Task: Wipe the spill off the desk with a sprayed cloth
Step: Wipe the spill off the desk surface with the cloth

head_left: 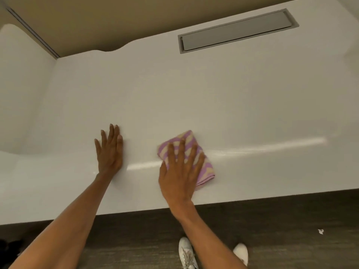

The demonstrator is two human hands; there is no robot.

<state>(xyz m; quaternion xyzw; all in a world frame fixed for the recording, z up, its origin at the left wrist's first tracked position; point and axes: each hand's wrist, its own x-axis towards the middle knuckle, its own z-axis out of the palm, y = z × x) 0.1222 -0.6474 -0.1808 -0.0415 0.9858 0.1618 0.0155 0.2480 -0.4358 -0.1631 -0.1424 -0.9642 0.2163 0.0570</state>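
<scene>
Cloth [191, 152] (purple and cream, folded) lay near the desk's [233, 94] front edge, right hand [179, 171] pressing it flat with spread fingers. Left hand [109, 150] rested open on the desk beside it.

I am counting on the desk [213, 94] one left hand [109, 152], one right hand [180, 171], one cloth [189, 137], one hatch [237, 30]; below it, two shoes [186, 251].

Dark wood-grain floor [272, 239] w/ small white scrap [321, 231]; beige wall [97, 20] behind.
</scene>
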